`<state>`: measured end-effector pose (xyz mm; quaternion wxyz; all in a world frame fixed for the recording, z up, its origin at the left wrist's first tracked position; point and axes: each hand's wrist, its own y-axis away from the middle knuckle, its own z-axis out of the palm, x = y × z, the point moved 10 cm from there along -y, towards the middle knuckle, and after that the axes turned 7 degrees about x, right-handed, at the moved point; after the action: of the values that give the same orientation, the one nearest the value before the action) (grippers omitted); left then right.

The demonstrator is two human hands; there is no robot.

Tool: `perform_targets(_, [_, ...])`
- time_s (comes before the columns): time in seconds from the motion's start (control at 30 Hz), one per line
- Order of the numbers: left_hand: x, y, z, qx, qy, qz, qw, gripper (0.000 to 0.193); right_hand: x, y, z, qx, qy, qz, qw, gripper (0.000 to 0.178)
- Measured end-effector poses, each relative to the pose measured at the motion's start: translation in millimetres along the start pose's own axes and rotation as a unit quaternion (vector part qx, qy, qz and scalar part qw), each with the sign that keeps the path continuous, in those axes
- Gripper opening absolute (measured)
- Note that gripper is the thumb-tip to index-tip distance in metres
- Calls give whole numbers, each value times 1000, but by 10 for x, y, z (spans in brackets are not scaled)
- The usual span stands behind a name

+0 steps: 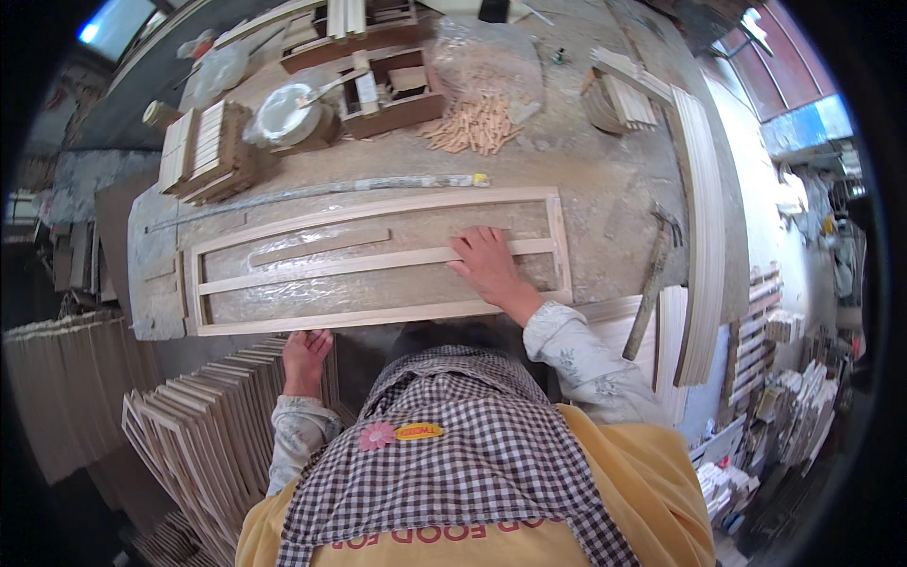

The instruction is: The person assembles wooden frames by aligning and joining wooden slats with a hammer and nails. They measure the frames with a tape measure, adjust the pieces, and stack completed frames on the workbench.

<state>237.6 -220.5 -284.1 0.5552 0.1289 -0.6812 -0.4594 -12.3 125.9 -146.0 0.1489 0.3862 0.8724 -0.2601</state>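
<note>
A long, pale wooden frame (378, 201) with a middle rail lies flat on the worktable in front of me. My right hand (488, 271) is closed over that middle rail towards the right end, fingers bent across the wood. At the near rail, left of centre, my left hand (307, 357) has its curled fingers against the frame's edge; part of its grip is hidden. A loose thin wooden strip (321, 247) rests inside the far opening. To the right of the frame a claw hammer (654, 274) lies with its head pointing away from me.
Beyond the frame are a long rod (331, 192), stacked wood blocks (206, 151), a white tub (288, 115), a wooden box (392, 92) and a pile of small wooden pegs (477, 125). Long strips (697, 236) line the right edge. Several finished-looking frames (208, 416) stand at lower left.
</note>
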Motion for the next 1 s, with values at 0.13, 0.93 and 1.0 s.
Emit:
perform_targets(0.13, [297,377,210,-15,-374,43,927,28,345,207,-314,65,19,122,990,45])
perform_targets(0.93, [-552,2319,3116,-389,-542,622,410,56,1242,1883,-1551,95,-42,304,947,31])
perform_targets(1.0, [-612,2636,3288,-430,-485,631,426,60,879,1829,-1445,54,-21,236,970,33])
